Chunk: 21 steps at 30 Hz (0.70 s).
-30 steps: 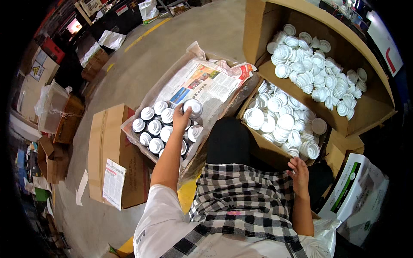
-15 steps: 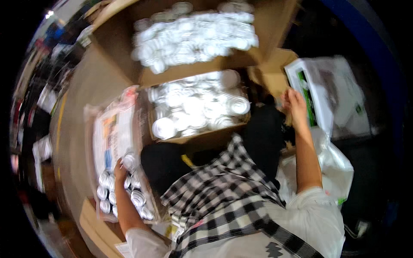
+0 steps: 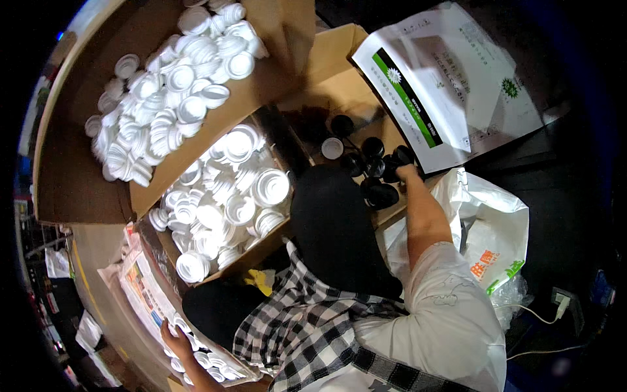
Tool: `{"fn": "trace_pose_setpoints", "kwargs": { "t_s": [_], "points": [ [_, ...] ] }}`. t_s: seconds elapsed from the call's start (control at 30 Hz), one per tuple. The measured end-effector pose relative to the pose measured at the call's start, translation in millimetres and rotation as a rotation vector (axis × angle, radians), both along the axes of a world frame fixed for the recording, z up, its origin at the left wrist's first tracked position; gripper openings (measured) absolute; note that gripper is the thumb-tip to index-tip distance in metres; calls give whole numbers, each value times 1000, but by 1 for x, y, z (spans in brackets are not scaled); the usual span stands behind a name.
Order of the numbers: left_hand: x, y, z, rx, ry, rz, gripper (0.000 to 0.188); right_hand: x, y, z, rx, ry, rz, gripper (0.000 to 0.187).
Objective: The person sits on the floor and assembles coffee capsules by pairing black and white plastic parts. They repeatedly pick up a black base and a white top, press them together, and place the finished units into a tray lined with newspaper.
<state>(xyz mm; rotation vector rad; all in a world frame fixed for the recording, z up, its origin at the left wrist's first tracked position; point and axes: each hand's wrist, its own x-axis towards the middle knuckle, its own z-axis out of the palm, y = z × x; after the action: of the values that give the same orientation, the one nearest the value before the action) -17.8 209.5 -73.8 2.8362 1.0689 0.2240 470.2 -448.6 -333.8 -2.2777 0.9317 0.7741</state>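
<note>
At the lower left, my left hand (image 3: 175,340) has its fingers around a white plastic cap (image 3: 177,325), above a shallow plastic-lined tray (image 3: 139,277) with rows of similar caps. On the right, my right hand (image 3: 407,174) reaches down into a cardboard box (image 3: 333,55). Its fingertips, partly hidden, close on a black round cap (image 3: 402,155). Several more black caps (image 3: 373,147) lie loose beside it, and one white cap (image 3: 332,148) rests among them. Between my hands, an open carton (image 3: 258,236) is heaped with white caps (image 3: 239,208).
A larger carton (image 3: 72,150) full of white caps stands at the upper left. White printed sheeting (image 3: 424,78) drapes over the right box's edge. A white plastic bag (image 3: 499,222) lies beside my right arm, with a white cable (image 3: 535,318) farther right. My knees flank the middle carton.
My view has swung to the right, bringing the black caps into sight. My right hand has gone from a raised position down to those caps. My left hand stays at the tray.
</note>
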Motion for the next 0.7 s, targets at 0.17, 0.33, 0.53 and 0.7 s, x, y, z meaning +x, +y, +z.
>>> {"fn": "trace_pose_setpoints", "kwargs": {
  "t_s": [0.17, 0.33, 0.53, 0.7],
  "points": [
    [64, -67, 7, -8, 8, -195, 38, -27, 23, -17, 43, 477, 476, 122],
    [128, -113, 6, -148, -3, -332, 37, -18, 54, -36, -130, 527, 465, 120],
    [166, -150, 24, -220, 60, -384, 41, -28, 86, -39, -341, 505, 456, 111],
    [161, -160, 27, -220, 20, -440, 39, -19, 86, -28, -238, 439, 597, 87]
  ]
}}
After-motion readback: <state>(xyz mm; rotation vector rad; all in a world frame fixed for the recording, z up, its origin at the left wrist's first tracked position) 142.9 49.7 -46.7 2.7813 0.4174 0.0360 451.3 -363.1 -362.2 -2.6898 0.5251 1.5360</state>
